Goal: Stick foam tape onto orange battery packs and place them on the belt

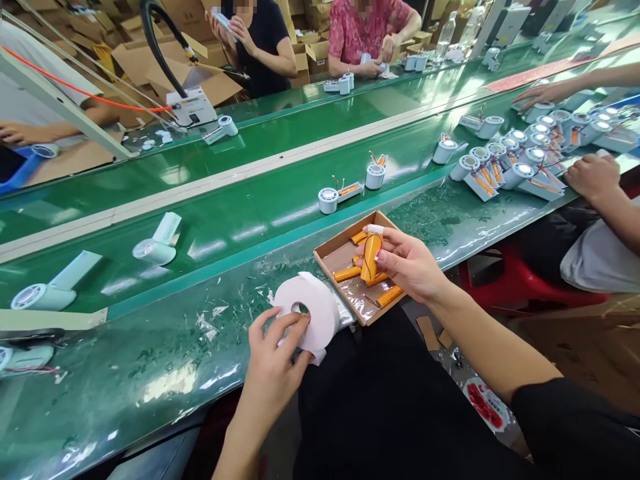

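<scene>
My left hand (280,350) grips a wide roll of white tape (320,310) at the bench edge, fingers across its face near the core hole. The thumb is by a loose end at the roll's lower edge. My right hand (413,263) pinches an orange battery (371,259) with a dark wire, held over a shallow cardboard box (325,263). White material wraps the tip of one right finger. Inside the box lie several more orange batteries (389,296), to the right of the tape roll.
A green conveyor belt (240,213) runs beyond the bench, carrying pale-blue handheld fan bodies (327,200). Many more fan bodies (523,173) crowd the right side, near a co-worker's hand (595,177). Other people work across the belt. A red stool (500,287) stands at right.
</scene>
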`<state>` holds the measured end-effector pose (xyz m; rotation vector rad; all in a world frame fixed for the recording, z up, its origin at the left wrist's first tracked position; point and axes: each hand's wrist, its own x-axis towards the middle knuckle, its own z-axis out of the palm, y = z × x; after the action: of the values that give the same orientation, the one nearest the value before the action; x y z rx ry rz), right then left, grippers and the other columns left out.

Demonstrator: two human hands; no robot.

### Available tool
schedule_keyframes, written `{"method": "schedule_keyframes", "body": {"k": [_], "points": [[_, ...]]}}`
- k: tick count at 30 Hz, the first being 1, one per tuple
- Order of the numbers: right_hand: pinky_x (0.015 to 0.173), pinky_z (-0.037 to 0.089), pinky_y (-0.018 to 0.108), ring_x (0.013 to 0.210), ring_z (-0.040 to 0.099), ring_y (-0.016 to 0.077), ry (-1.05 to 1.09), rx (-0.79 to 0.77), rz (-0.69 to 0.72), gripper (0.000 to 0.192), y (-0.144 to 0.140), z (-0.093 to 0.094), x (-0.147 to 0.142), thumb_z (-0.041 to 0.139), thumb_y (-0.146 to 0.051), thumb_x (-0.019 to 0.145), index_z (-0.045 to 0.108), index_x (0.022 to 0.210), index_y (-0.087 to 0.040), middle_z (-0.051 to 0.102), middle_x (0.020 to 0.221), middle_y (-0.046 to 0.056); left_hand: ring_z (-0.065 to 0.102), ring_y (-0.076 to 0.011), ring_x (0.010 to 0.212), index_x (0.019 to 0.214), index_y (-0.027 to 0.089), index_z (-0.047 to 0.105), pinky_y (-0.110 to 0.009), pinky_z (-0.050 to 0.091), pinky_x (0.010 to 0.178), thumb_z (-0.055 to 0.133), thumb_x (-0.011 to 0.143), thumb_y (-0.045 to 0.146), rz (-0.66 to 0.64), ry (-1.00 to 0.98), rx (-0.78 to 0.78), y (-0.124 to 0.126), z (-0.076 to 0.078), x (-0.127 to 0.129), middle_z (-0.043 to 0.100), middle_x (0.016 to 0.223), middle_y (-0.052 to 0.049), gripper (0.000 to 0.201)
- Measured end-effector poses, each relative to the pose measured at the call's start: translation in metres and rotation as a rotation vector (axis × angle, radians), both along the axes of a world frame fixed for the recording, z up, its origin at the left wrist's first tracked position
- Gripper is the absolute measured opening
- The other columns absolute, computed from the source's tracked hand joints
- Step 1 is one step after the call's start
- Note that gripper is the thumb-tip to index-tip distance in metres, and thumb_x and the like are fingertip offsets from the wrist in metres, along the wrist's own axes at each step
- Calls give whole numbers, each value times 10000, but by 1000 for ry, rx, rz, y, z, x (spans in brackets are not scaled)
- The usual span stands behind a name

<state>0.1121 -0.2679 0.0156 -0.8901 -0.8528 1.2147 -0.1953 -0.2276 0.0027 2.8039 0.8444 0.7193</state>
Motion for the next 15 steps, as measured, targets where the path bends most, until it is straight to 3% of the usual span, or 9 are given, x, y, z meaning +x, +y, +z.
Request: {"method": "schedule_keyframes", "body": {"k": [2, 5, 8, 12, 15], "points": [[842, 609, 363, 1014, 699, 236, 63, -29, 46, 500, -9, 2, -12, 736, -386, 976, 515, 1411, -272, 640, 1291, 97, 435, -349, 1295, 1273, 212, 603, -556, 444, 1088, 650, 872, 36, -12, 23, 9, -4, 3, 7, 673, 1181, -73, 440], [838, 609, 341, 996, 690, 208, -33, -26, 99, 485, -22, 0, -26, 698, -348, 1005, 473, 1429, -280, 606, 1341, 101, 450, -347, 1287, 1320, 204, 591, -568, 429, 1110, 652, 876, 26, -33, 91, 23, -6, 6, 12, 667, 1209, -78, 483], [911, 589, 342, 1041, 666, 205, -267, -5, 78, 461, -30, 2, -28, 707, -318, 999, 493, 1404, -268, 643, 1246, 85, 453, -361, 1292, 1347, 198, 591, -570, 435, 1114, 655, 879, 36, -42, 164, 55, -5, 8, 11, 663, 1231, -81, 499], [897, 584, 334, 1099, 626, 230, -684, 67, 47, 234, -35, 14, -19, 643, -298, 1021, 648, 1250, -253, 640, 1195, 82, 421, -380, 1342, 1373, 203, 594, -549, 469, 1096, 642, 897, 48, -68, 238, 107, -4, 9, 5, 666, 1265, -75, 502], [966, 559, 348, 1055, 668, 232, -812, 93, 21, 297, -36, 17, -14, 714, -292, 967, 677, 1259, -245, 694, 1147, 59, 424, -384, 1358, 1392, 206, 591, -553, 467, 1107, 639, 897, 42, -101, 287, 141, -5, 11, 2, 666, 1297, -64, 524]]}}
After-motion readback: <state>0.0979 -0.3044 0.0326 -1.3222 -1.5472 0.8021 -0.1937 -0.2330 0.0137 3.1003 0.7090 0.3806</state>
